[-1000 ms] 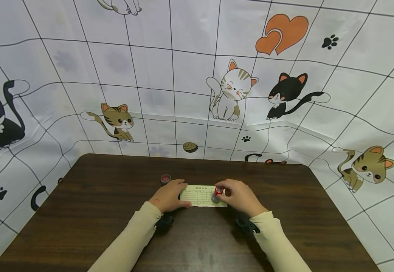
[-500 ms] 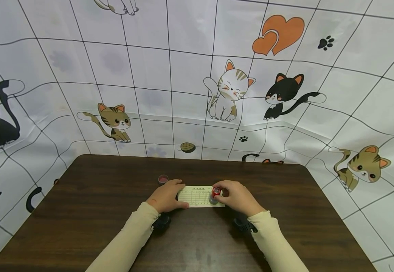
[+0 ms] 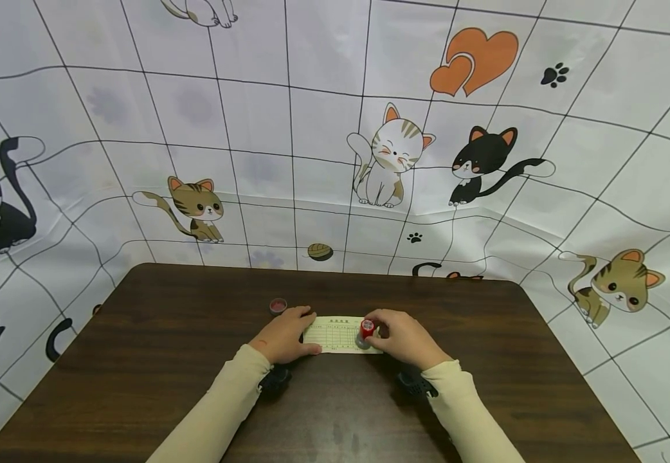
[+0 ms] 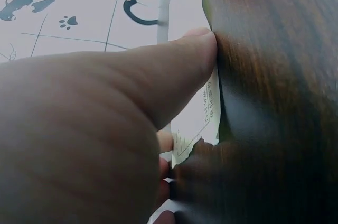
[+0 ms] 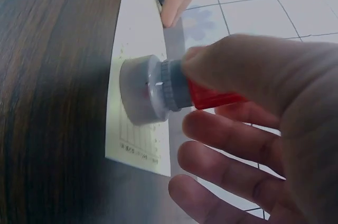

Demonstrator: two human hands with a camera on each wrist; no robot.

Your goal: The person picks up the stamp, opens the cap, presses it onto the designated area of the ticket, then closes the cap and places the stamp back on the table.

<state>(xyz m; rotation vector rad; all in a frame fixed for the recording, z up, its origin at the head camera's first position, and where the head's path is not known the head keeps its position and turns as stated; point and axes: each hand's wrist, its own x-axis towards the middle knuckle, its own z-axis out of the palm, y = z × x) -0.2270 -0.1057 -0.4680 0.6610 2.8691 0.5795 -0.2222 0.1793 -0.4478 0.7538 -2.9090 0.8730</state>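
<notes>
A pale yellow printed form lies flat on the dark wooden table. My left hand rests on the form's left end, its thumb along the near edge. Near the form's right end stands a stamp with a red handle and a greyish clear base. My right hand grips this stamp by the handle between thumb and fingers, and the base sits on the paper. What lies under the base is hidden. Behind the left hand is a small round cap, reddish inside.
The brown table stretches around both hands. A white cloth wall with a black grid and cartoon cats rises behind it. Dark wrist devices sit under both wrists.
The whole head view has shifted slightly. The stamp's red handle sits a little lower over its base. My left hand keeps its place on the form.
</notes>
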